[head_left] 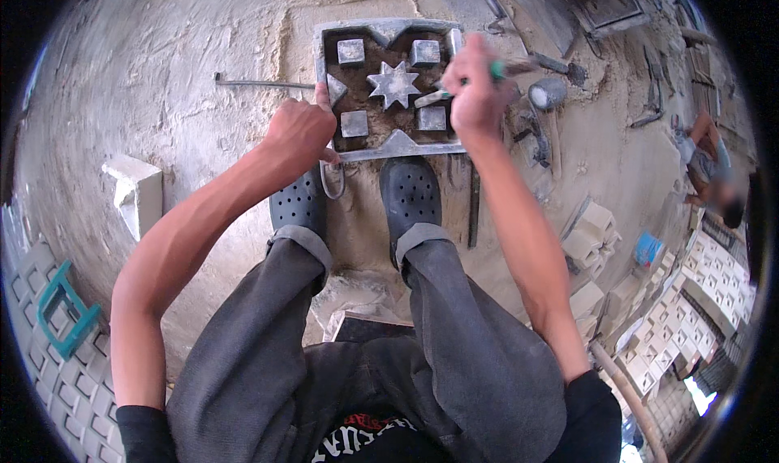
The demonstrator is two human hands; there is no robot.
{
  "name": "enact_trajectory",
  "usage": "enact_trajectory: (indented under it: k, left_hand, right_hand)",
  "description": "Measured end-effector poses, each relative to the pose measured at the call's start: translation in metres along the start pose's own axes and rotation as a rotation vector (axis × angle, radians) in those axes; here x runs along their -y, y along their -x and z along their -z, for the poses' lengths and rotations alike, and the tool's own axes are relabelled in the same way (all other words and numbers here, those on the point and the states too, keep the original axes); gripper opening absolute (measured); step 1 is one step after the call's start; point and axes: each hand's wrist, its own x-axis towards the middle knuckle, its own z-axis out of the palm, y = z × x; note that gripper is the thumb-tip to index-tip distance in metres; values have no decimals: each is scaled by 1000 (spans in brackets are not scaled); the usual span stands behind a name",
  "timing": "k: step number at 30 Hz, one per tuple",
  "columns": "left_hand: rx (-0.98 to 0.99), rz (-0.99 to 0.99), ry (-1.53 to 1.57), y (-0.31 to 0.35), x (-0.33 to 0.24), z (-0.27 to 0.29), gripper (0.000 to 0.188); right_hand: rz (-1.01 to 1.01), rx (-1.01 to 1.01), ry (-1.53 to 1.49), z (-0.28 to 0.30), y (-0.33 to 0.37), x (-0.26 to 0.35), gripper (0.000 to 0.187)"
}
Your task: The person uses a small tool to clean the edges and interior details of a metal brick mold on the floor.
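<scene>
A square grey mould [320, 57] lies on the ground just beyond my feet. Inside are a star-shaped block [393, 85], several small square blocks [354, 124] and dark, sandy-looking material. My left hand [302, 130] grips the mould's near left corner, index finger stretched along the left rim and thumb low by a metal loop [333, 180]. Over the mould's right side, my right hand [477, 90] is closed around a brush-like tool [497, 69] with a green part. Motion blurs this tool, so its exact kind is unclear. A pale stick end [432, 98] shows left of that hand.
A thin metal rod [264, 83] lies left of the mould. To the right are a hammer-like tool [548, 94] and other tools. A white block [134, 191] stands at left. Patterned pale blocks [673, 325] fill the right, where another person [714, 167] sits.
</scene>
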Motion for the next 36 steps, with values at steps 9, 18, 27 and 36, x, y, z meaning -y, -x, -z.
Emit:
enact_trajectory:
  k: [9,18,27,36]
  left_hand:
    - [-78,-18,-81,1,0,-1,112]
    - [14,13,-79,1,4,-6,113]
    - [15,9,31,4,4,-1,116]
    - [3,9,67,9,9,-9,119]
  right_hand:
    - [94,284,-67,8,35,23,38]
    - [57,292,184,-8,42,6,40]
    - [-12,327,397,-30,36,17,38]
    - [46,519,420,-18,50,27,34]
